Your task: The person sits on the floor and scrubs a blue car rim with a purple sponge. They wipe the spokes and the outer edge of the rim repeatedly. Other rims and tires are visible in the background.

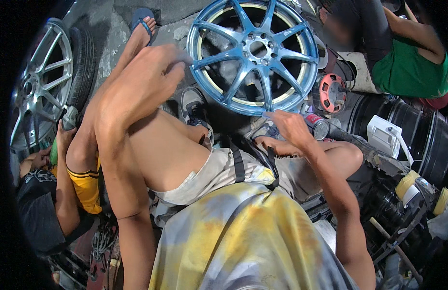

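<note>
A multi-spoke alloy wheel (pixel 244 44), blue and silver with a pale yellowish inner edge, stands in front of me with its face toward me. My right hand (pixel 290 127) grips its near rim, fingertips on the blue lip. Beside the wheel's left rim is my left hand (pixel 161 65), its fingers bent and the tips smeared by motion. Whether those fingertips touch the rim or hold anything is hidden by the blur.
A co-worker in dark clothing (pixel 42 212) sits at the left by a silver wheel (pixel 42 82) and a tyre (pixel 84 67). Another in a green shirt (pixel 412 65) is at far right. A red-orange round device (pixel 332 93), a can (pixel 318 126), black wheels (pixel 426 130) and a white container (pixel 381 135) lie right.
</note>
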Demonstrator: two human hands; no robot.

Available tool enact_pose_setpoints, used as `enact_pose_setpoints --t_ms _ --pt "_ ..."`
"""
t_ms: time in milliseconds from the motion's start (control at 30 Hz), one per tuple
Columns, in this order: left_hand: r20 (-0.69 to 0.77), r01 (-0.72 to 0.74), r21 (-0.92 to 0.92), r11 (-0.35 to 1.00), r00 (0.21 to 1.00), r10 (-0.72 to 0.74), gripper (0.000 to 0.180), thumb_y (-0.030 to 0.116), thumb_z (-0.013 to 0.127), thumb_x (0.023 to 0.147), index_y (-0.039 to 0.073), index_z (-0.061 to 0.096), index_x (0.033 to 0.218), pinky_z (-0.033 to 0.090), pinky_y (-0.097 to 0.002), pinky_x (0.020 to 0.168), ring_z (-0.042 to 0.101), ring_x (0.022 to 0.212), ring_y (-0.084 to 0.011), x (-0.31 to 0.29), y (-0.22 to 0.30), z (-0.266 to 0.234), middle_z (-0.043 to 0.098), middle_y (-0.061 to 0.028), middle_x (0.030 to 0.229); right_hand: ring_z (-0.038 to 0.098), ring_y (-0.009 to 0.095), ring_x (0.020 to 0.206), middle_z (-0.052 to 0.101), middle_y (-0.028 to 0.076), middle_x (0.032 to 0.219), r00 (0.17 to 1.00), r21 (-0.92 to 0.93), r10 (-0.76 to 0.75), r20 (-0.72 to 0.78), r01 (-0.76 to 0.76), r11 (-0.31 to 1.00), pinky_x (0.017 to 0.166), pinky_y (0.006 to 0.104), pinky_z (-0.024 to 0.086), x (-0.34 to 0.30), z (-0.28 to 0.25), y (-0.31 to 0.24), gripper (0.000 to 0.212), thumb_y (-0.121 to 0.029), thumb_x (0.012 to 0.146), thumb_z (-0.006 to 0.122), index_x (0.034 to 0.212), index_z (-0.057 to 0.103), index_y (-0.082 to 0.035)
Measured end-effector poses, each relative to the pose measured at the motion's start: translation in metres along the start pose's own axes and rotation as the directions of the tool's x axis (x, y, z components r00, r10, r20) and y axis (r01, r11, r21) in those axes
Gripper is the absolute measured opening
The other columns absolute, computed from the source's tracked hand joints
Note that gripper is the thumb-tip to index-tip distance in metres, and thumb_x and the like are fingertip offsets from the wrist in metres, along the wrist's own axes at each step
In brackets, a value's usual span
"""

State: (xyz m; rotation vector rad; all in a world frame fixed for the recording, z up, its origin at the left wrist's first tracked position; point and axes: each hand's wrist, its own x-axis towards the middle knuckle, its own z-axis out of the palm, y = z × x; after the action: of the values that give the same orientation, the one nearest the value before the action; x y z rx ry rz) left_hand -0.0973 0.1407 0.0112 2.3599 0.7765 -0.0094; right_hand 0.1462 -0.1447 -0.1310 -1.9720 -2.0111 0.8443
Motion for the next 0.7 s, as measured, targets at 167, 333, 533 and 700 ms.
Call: enact_pose_setpoints --t_ms 167,333,533,700 --pt "0.206 0.199 -0.009 0.980 0.959 -0.193 0.025 0.009 0.057 0.093 -0.003 0.067 0.112 0.039 -0.0379 0.108 0.043 0.136 -0.0391 0.013 0.019 -0.013 0.044 -0.0264 0.137 0.068 0.035 0.082 0.068 0.016 0.093 0.996 0.010 -0.058 -0.062 0.058 0.998 0.068 0.0443 0.055 0.056 0.040 -0.016 0.027 -0.012 0.084 0.061 0.109 0.067 -0.004" --pt "0.033 -0.042 0.041 0.998 0.999 0.041 0.025 0.010 0.055 0.092 -0.003 0.068 0.109 0.036 -0.0406 0.107 0.044 0.126 -0.0408 0.015 0.013 0.000 0.052 -0.0261 0.126 0.068 0.035 0.077 0.068 0.016 0.094 0.990 0.020 -0.115 -0.087 0.117 0.993 0.067 0.0455 0.055 0.034 0.032 0.001 0.026 -0.009 0.083 0.059 0.108 0.067 -0.005" --pt "-0.038 -0.105 0.029 0.994 0.994 0.106 0.027 0.012 0.052 0.090 -0.005 0.069 0.103 0.049 -0.0419 0.088 0.066 0.094 -0.0395 0.017 0.008 0.006 0.069 -0.0233 0.097 0.066 0.040 0.078 0.067 0.019 0.087 0.992 0.054 0.076 -0.104 -0.071 0.996 0.069 0.0490 0.053 0.050 0.038 -0.003 0.025 -0.013 0.084 0.060 0.107 0.068 -0.007" --pt "-0.045 -0.084 0.066 0.994 0.995 0.087 0.027 0.012 0.053 0.090 -0.005 0.070 0.102 0.049 -0.0420 0.088 0.066 0.094 -0.0391 0.015 0.016 0.004 0.069 -0.0243 0.097 0.065 0.044 0.081 0.067 0.024 0.079 0.994 0.144 0.110 0.024 -0.112 0.983 0.071 0.0532 0.051 0.073 0.025 -0.007 0.016 -0.009 0.081 0.058 0.091 0.069 -0.004"
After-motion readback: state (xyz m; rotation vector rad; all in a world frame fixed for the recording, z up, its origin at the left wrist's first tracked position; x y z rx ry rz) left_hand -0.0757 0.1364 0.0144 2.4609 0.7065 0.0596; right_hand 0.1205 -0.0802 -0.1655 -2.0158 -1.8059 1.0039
